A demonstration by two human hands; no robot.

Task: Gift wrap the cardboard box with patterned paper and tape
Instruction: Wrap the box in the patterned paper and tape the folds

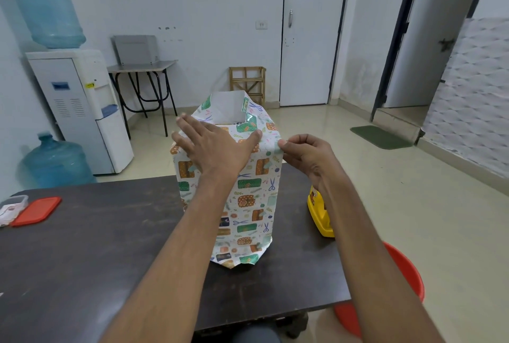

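The patterned paper (248,205) stands as a tall sleeve round the cardboard box, which is wholly hidden under it, upright near the middle of the table's (82,260) far edge. The left hand (217,150) lies flat with straight, spread fingers on the top face, pressing the paper down. The right hand (308,155) pinches the paper's top right corner between thumb and fingertips.

The paper looks thin, light and quick to crease or tear, so it probably wants short pinches at the folds, not pulls. The box seems stiff enough to press against, and likely light enough to tip if pushed sideways. The far top flap stands open, white side showing.

By count: one wrapped box, one sheet of paper, one yellow plastic object (319,213) just right of the box, possibly the tape holder, one red lid (37,210) and one clear container (12,206) at the far left, touching.
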